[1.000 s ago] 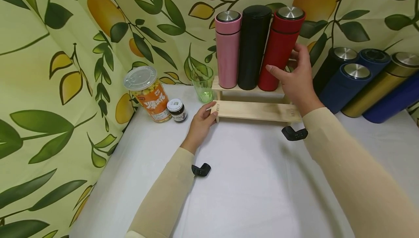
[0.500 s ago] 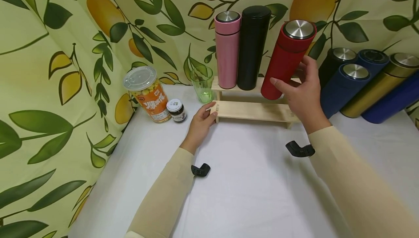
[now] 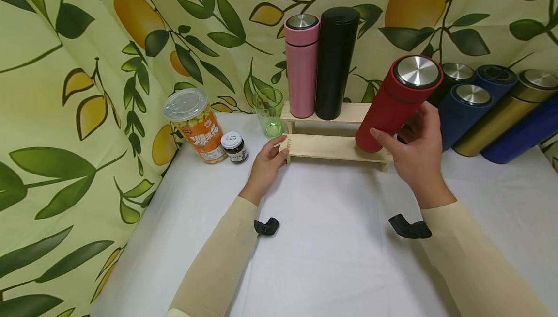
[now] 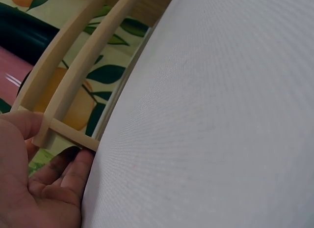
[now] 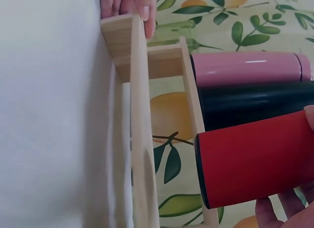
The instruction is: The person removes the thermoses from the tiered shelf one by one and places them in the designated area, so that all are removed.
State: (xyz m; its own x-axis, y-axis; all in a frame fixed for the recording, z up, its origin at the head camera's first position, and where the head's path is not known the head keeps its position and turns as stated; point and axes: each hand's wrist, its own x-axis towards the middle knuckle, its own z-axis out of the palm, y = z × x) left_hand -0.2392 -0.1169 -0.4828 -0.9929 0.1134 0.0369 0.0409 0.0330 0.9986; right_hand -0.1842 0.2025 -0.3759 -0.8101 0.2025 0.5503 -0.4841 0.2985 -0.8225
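My right hand grips a red bottle with a silver lid, tilted with its top to the right, over the right part of the two-step wooden rack. In the right wrist view the red bottle shows its base, with fingers around its side. On the upper step stand a pink bottle and a black bottle, side by side. My left hand pinches the left end of the lower step; in the left wrist view the hand has its thumb on the wood.
Left of the rack stand a green glass, a small dark jar with a white lid and a tub of popcorn. Blue bottles, a gold bottle and a dark one stand at the right. A patterned cloth hangs behind.
The red bottle has left the upper step and moved right and toward me in my right hand, tilting further. My left hand stays on the rack's left end.
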